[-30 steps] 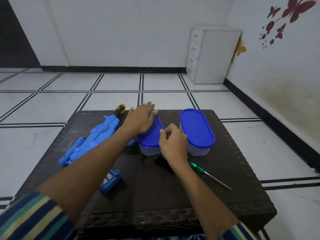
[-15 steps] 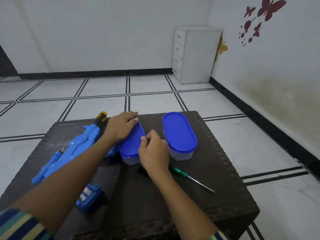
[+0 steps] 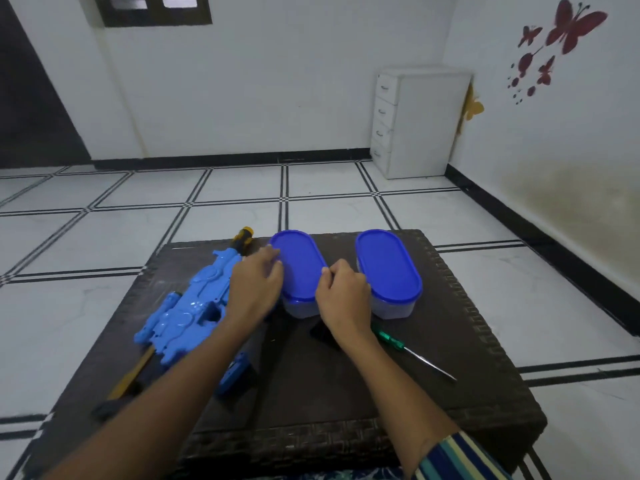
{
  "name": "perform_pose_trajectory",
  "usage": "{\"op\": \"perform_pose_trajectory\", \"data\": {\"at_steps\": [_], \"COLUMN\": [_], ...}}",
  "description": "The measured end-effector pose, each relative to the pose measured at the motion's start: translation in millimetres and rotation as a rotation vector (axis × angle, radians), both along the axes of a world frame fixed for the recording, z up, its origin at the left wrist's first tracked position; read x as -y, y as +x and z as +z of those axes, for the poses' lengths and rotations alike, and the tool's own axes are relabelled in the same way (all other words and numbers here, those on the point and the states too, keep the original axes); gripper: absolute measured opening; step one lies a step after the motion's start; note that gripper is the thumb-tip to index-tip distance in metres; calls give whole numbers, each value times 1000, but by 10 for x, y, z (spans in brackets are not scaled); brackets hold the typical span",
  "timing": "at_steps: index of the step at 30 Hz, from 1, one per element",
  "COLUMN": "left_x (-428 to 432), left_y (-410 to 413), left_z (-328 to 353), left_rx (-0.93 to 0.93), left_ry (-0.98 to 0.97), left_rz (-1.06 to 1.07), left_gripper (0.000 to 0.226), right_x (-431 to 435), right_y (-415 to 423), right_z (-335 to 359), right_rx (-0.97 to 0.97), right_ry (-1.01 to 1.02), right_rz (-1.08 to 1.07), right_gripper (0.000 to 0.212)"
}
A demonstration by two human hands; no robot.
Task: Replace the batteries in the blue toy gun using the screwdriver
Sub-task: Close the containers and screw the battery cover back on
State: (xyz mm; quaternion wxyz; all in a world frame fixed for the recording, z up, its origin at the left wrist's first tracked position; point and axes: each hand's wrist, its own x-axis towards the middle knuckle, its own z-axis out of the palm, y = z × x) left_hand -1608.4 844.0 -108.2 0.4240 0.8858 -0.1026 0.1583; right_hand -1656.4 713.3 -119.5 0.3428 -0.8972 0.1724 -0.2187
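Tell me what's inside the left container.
The blue lid is on; the clear wall below shows nothing identifiable. The left hand and right hand cover its sides.

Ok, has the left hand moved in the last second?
Yes. The left hand has slid off the far end of the left container's lid, toward the person, onto its left rim beside the toy gun.

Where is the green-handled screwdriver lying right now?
Head view: the green-handled screwdriver lies on the dark woven table, beside the right hand, just nearer the person than the right-hand blue-lidded container.
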Motion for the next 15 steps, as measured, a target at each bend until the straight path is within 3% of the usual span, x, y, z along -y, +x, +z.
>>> {"op": "perform_pose_trajectory", "data": {"at_steps": [6,10,15], "left_x": [-541,-826,-986], "left_y": [-816,-999,-1009], "left_z": [-11,-42,-33], "left_rx": [-9,-113,-195], "left_ry": [56,186,235], "left_rz": [113,98,-7], "left_gripper": [21,23,26], "right_x": [45,141,109], "right_y": [-45,-186,-398], "right_z": [30,71,88], "right_rx": [-7,-29,-271], "right_ry": [100,88,-72], "right_rz": [-9,-22,133], "right_gripper": [33,45,17]}}
